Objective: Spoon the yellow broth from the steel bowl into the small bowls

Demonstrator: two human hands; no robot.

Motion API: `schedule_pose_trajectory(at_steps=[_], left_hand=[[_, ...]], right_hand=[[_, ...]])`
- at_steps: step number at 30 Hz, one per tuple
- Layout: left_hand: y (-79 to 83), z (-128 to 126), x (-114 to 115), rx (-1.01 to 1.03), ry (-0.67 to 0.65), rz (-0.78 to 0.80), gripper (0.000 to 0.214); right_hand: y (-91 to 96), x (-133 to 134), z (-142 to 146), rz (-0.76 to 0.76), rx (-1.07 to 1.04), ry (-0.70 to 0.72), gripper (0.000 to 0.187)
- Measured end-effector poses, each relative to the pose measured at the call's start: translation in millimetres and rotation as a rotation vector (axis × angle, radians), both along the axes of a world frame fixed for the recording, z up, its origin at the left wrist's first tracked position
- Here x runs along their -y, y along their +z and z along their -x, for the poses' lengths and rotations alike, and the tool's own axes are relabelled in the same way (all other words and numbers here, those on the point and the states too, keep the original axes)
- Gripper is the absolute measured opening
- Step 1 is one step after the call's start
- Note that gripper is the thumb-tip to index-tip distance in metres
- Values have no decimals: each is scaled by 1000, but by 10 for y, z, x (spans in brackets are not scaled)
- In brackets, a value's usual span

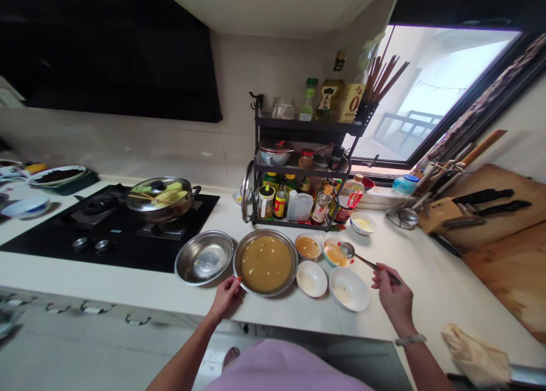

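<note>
My right hand [393, 297] grips the dark handle of a metal spoon [347, 249]. The spoon's bowl is over a small bowl of orange liquid [335, 259]; whether it touches the liquid I cannot tell. With its fingers at the rim, my left hand [228, 296] holds the near left edge of a metal basin [294, 277] full of brownish liquid with pale bits. An emptied-looking steel basin [187, 268] stands to its left. Right of the full basin are another small bowl of orange liquid [307, 247] and two white bowls [311, 279], [350, 289] with pale residue.
On the black stove [128, 240] at left sits a lidded pan [160, 200]. A spice rack [294, 170] with bottles stands behind the bowls. Knives in a wooden block [443, 212], cutting boards [507, 266] and a beige cloth [475, 354] are on the right.
</note>
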State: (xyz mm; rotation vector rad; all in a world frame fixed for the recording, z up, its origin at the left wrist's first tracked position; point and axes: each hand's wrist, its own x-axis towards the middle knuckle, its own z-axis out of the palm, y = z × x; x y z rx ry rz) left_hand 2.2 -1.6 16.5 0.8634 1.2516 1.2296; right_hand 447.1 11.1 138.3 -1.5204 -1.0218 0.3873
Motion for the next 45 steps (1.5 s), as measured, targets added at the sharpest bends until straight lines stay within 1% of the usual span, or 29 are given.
schedule_pose_trajectory(at_steps=[4,7,9,11,13,15,19,22,24,28,31,33,39,45], left_hand=[[6,-3,-2,7,9,3,53],[10,-4,-5,6,9,5,53],[6,-2,-5,-1,3,0,53],[-2,2,-5,-6,2,-2,53],[-11,4,-4,-2,2,-1,53],[-16,4,-4,1,5,1,53],[-7,-3,-3,-7,14,7,54],[-2,-9,-1,-5,20,-3,54],[-6,-8,0,-6,15,-12,53],[-30,2,-2,-11,6,-26,52],[-51,9,-9,-18,10,-29,52],[-61,11,-13,-17,7,-21,52],[-21,-2,-6,-9,10,-12,53],[28,-17,3,2,20,-7,54]], right_hand=[[51,70,57,-56,194,125,42],[97,105,84,-83,239,169,39],[132,113,111,-90,165,128,42],[178,113,165,-96,41,60,45],[230,111,258,-110,-90,27,47],[273,113,396,-116,-200,58,46],[272,132,772,-50,-348,202,44],[188,153,1073,55,-412,303,46],[112,163,1244,125,-429,340,49],[-34,140,1448,205,-455,355,47],[-91,82,1483,219,-472,335,45],[-97,41,1470,202,-453,315,46],[-44,15,1387,114,-339,331,50],[16,54,1307,58,-346,315,47]])
